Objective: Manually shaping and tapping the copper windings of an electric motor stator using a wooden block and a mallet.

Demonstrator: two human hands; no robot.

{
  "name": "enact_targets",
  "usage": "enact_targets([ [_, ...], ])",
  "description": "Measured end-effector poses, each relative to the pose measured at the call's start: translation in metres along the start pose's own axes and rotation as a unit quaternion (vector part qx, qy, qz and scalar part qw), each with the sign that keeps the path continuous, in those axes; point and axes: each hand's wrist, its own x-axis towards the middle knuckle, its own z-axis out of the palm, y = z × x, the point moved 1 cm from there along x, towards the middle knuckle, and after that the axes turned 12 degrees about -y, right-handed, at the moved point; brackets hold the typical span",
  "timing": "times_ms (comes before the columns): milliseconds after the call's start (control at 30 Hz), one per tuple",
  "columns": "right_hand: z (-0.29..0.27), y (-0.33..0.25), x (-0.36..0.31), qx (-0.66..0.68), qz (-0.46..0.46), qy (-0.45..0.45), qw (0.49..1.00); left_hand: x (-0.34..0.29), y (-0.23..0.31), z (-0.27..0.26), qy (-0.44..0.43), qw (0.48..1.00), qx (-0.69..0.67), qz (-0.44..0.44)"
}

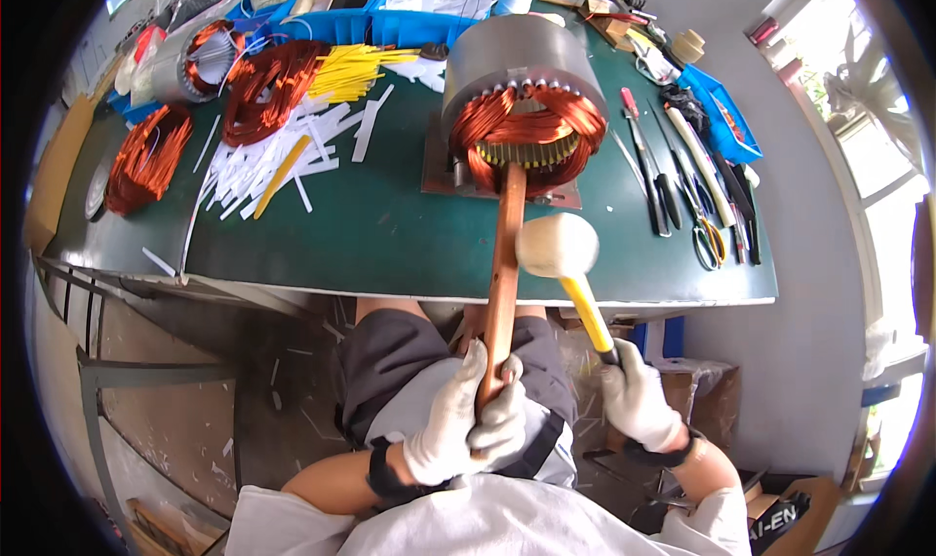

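I'd say the job is well along, but not over. The big steel stator (522,54) sits near the middle of the green surface (390,239), its open end facing the person. Fat bunches of copper wire (582,122) are already in it, all round the hole — that part looks done. The bunches look bulgy, so I think shaping them is what's left here.

The left hand (462,427), in a white glove, is closed round a wooden bar (504,273). The bar's far end is at the stator's mouth, but I can't tell how hard it presses. The right hand (639,402) is curled tight round the handle of a mallet (558,245) — its pale head is right beside the bar.

Two loose copper coils (151,161) lie on the left, not in any stator, near white strips (278,156).
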Motion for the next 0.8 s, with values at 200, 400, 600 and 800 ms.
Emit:
enact_targets([
  [200,-0.053,-0.011,-0.023,0.282,-0.199,0.245,0.906,0.007,0.002,0.000,-0.067,0.994,-0.091,-0.007],
  [400,0.011,0.014,0.000,-0.089,-0.083,0.016,0.992,0.005,-0.006,-0.012,-0.049,0.995,-0.064,-0.050],
  [600,-0.012,0.041,0.017,0.185,-0.114,0.218,0.952,-0.028,0.033,-0.002,0.022,0.928,0.371,0.019],
  [800,-0.034,0.047,0.104,0.373,0.003,0.263,0.889,0.078,0.133,0.039,0.293,0.229,0.844,0.387],
])
